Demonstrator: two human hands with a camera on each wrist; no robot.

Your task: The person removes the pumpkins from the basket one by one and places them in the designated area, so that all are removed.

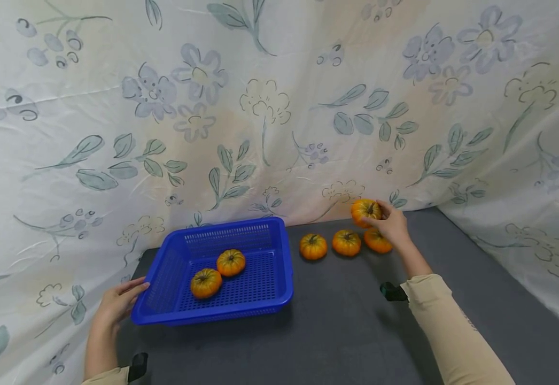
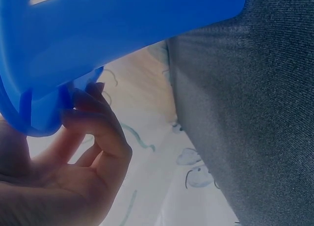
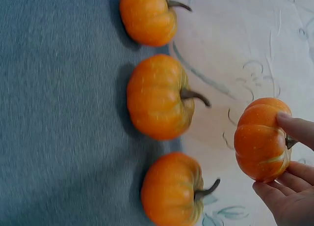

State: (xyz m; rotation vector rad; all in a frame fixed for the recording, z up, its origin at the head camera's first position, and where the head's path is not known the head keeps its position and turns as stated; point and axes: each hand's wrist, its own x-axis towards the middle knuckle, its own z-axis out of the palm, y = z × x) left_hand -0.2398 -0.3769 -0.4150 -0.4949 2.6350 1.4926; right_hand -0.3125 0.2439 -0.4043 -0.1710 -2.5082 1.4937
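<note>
Between the thumb and fingers of my right hand [image 1: 393, 223] is a small orange pumpkin [image 1: 365, 213], lifted above the table; the right wrist view shows the same pumpkin [image 3: 262, 140] with its stem toward the palm. Below it three more pumpkins [image 1: 347, 243] sit in a row on the table. My left hand [image 1: 118, 303] grips the left rim of a blue plastic basket [image 1: 212, 314]. In the left wrist view its fingers [image 2: 100, 130] curl under the basket's rim [image 2: 41, 125]. Two pumpkins [image 1: 206, 283] lie inside the basket, touching each other.
A dark grey cloth-covered table [image 1: 327, 321] carries everything. Behind it hangs a floral curtain [image 1: 279, 117], which also runs along the right side. The basket's right wall stands close to the leftmost pumpkin [image 1: 313, 246] of the row.
</note>
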